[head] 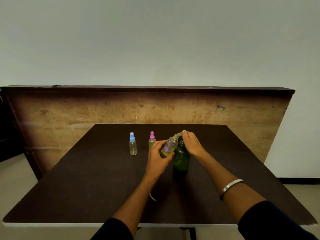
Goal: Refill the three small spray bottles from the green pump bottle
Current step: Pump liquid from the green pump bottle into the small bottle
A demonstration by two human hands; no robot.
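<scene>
Left hand (pixel 158 157) gripping tilted bottle (pixel 169 146)

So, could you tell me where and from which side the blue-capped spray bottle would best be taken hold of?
Probably around the clear cylindrical body of the blue-capped spray bottle, below the cap, coming from its left or front. It stands upright and apart on the table; the pink-capped bottle and the busy left hand crowd its right side.

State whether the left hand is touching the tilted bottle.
Touching: the head view shows the left hand with fingers wrapped around the tilted bottle.
</scene>
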